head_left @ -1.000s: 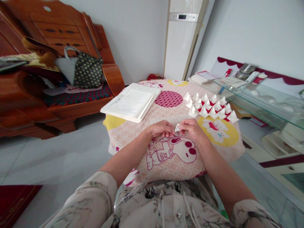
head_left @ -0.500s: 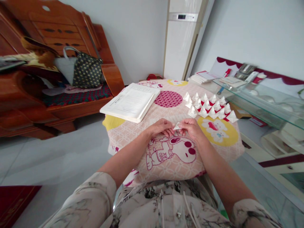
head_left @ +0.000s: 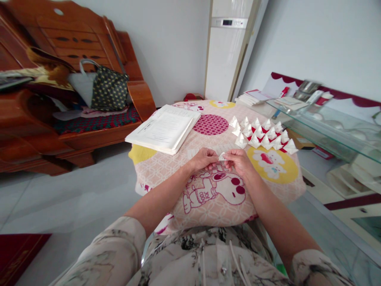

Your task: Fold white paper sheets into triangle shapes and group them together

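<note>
A small folded piece of white paper [head_left: 222, 157] is pinched between my two hands, just above the patterned tablecloth [head_left: 175, 171]. My left hand [head_left: 206, 159] grips its left end, fingers curled. On the other end, the thumb and fingers of my right hand [head_left: 238, 161] are closed. Much of the paper is covered by my fingertips. Beyond my right hand stand several folded paper boats [head_left: 264, 135] in rows, white with pointed tops, some red showing between them. A stack of printed paper sheets [head_left: 163, 129] lies on the cloth to the left.
On the right, a glass shelf [head_left: 333, 127] stands against the table's edge, with cups and small items on it. Another pile of papers [head_left: 253, 96] sits at the back right. A wooden sofa [head_left: 139, 95] holding a dark patterned bag [head_left: 109, 88] is at the left.
Both hands have shifted only slightly, the fingers adjusting on the folded paper, which remains between them. The paper stack and the rows of folded pieces have not moved.
</note>
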